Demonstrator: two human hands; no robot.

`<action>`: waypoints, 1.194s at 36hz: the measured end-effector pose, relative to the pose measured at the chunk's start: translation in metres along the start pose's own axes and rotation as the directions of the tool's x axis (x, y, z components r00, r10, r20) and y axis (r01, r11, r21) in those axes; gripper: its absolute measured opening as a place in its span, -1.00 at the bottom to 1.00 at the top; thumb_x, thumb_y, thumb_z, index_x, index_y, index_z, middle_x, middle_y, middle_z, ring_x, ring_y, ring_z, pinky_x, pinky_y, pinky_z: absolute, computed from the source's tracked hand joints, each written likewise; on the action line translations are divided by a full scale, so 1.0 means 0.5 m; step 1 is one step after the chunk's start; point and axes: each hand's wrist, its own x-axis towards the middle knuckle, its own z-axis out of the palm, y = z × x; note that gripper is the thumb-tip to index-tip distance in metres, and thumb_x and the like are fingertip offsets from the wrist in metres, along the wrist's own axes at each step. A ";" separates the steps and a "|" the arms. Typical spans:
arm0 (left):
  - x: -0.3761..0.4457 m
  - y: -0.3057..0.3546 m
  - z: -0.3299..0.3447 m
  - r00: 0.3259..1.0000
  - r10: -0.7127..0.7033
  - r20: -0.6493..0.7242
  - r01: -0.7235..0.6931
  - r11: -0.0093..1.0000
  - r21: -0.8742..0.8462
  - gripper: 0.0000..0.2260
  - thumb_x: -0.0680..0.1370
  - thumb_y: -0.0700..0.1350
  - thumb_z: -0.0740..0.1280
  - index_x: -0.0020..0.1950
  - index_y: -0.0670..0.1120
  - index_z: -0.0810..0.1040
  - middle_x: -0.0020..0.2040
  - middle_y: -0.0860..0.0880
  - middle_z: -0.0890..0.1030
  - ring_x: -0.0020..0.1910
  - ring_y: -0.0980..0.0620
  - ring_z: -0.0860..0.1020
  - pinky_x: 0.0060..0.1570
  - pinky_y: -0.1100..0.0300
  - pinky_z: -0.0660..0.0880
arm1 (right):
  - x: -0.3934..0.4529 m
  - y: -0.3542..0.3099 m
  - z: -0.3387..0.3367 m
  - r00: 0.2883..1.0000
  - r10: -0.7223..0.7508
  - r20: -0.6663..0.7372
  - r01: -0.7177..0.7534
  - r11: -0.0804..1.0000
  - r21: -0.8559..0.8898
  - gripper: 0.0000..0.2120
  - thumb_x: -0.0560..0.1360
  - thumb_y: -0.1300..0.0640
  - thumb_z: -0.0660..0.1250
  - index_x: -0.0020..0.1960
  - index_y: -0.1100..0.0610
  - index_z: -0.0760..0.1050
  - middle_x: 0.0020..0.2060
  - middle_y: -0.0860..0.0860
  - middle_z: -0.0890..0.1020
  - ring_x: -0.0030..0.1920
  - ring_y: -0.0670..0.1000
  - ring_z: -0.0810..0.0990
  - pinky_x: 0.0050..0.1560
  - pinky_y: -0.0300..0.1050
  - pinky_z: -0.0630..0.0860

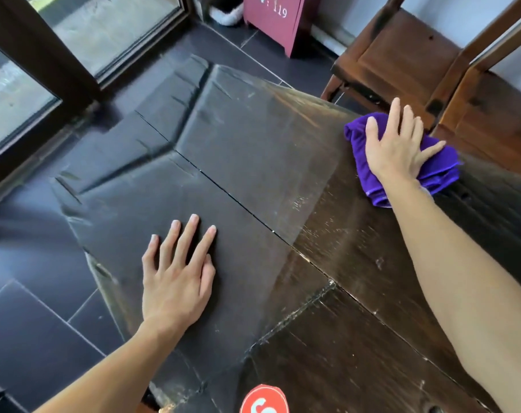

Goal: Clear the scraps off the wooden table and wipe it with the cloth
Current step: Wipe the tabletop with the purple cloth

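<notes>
The dark wooden table (253, 162) fills the middle of the view, its top worn and cracked along the plank joints. A folded purple cloth (438, 171) lies near the table's far right edge. My right hand (393, 144) presses flat on the cloth with fingers spread. Flat on the near left part of the tabletop rests my left hand (175, 275), fingers apart and holding nothing. I see no loose scraps on the tabletop; only pale scuff marks show on the wood.
A wooden chair (402, 55) stands just beyond the table's right corner. A red stand with white numbers (271, 19) sits on the dark tiled floor (29, 323). Glass doors (29, 70) run along the left. A red round sticker (263, 400) shows at the bottom edge.
</notes>
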 end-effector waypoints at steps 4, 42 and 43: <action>-0.001 0.000 -0.002 1.000 0.005 0.013 -0.005 1.000 0.006 -0.50 0.65 0.06 0.05 0.61 0.10 0.27 0.64 -0.03 0.23 0.62 -0.14 0.17 0.55 -0.21 0.10 | -0.050 -0.049 0.017 1.000 0.030 0.008 -0.030 1.000 0.000 -0.24 0.58 -0.34 -0.20 0.67 0.04 -0.11 0.66 0.07 0.01 0.64 0.17 -0.06 0.44 0.61 -0.15; -0.166 -0.148 -0.056 0.976 0.012 0.216 0.038 0.973 -0.227 -0.55 0.73 0.08 -0.03 0.64 0.21 0.10 0.67 0.17 0.02 0.67 0.05 -0.08 0.61 -0.06 -0.17 | -1.185 0.042 0.068 0.782 -0.581 0.224 0.596 0.803 0.003 -0.16 0.49 -0.31 0.23 0.65 0.04 0.10 0.64 0.03 0.14 0.62 0.16 0.14 0.38 0.60 0.16; -0.178 -0.159 -0.054 0.972 0.020 0.233 0.034 0.973 -0.229 -0.54 0.73 0.08 -0.03 0.65 0.22 0.05 0.67 0.19 -0.02 0.66 0.06 -0.12 0.60 -0.09 -0.17 | -1.188 0.045 0.067 0.788 -0.576 0.215 0.590 0.807 -0.001 -0.18 0.49 -0.29 0.24 0.64 0.03 0.12 0.64 0.02 0.14 0.61 0.15 0.15 0.38 0.58 0.19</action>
